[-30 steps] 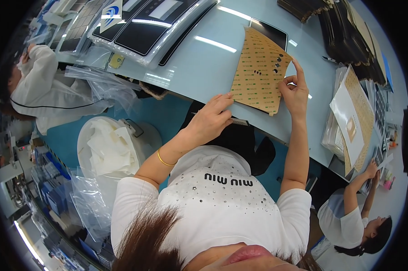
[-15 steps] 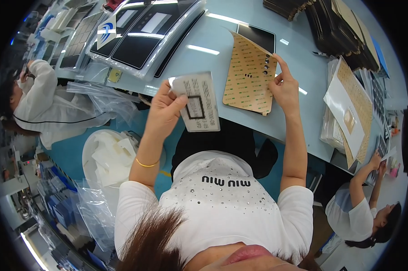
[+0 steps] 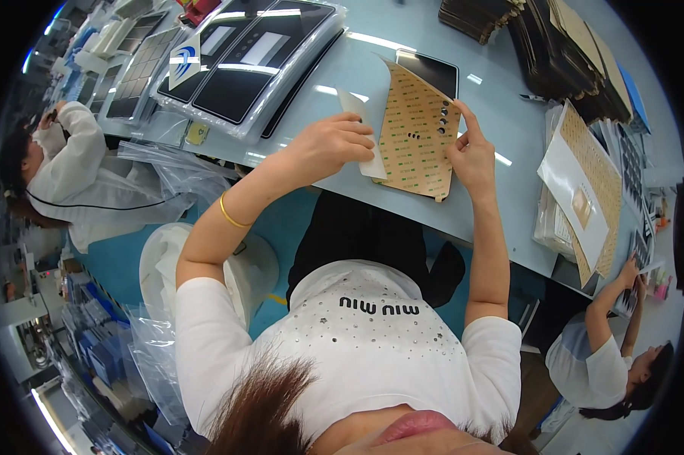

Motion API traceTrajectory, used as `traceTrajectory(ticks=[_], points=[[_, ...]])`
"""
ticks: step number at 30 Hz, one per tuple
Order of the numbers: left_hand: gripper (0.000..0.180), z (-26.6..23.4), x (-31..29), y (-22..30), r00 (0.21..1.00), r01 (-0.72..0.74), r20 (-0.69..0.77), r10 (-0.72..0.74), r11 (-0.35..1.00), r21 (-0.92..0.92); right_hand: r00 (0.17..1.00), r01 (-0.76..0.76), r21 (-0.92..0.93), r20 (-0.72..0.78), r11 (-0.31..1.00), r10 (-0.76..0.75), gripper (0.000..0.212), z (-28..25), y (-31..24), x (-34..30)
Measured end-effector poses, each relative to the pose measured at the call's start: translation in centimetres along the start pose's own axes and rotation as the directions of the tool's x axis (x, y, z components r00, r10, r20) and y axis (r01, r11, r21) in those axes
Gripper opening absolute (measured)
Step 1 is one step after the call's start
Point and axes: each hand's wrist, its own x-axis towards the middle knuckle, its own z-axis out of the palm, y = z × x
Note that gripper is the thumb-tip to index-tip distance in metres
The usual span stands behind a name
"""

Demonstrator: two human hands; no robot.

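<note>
Rows of small green print cover one tan sheet (image 3: 410, 144) near the front edge of the glossy, pale worktop (image 3: 520, 186). The left hand (image 3: 328, 145) grips one white card (image 3: 349, 103) by its left edge; the right hand (image 3: 473, 158) pinches its right edge. Two co-workers (image 3: 596, 360) flank the scene.

Factory workshop: long workbench (image 3: 501, 91), stacked black panels (image 3: 228, 95), co-workers (image 3: 92, 189).

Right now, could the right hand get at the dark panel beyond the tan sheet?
Probably yes: the dark panel shows partly uncovered just beyond the tan sheet. However, the right hand is touching that sheet's edge and might have to leave it first.
</note>
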Motion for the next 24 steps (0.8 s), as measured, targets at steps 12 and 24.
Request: traceTrajectory(ticks=[12, 24], points=[[0.022, 3.2, 6.0, -3.6, 0.957, 0.190, 0.249, -0.150, 0.970, -0.148, 0.999, 0.031, -0.115, 0.031, 0.993, -0.027, 0.074, 0.3, -0.1, 0.5], [0.011, 0.3, 3.1, -0.6, 0.919, -0.196, 0.307, 0.246, 0.963, -0.184, 0.997, 0.033, -0.116, 0.071, 0.993, -0.025, 0.074, -0.1, 0.2, 0.8]])
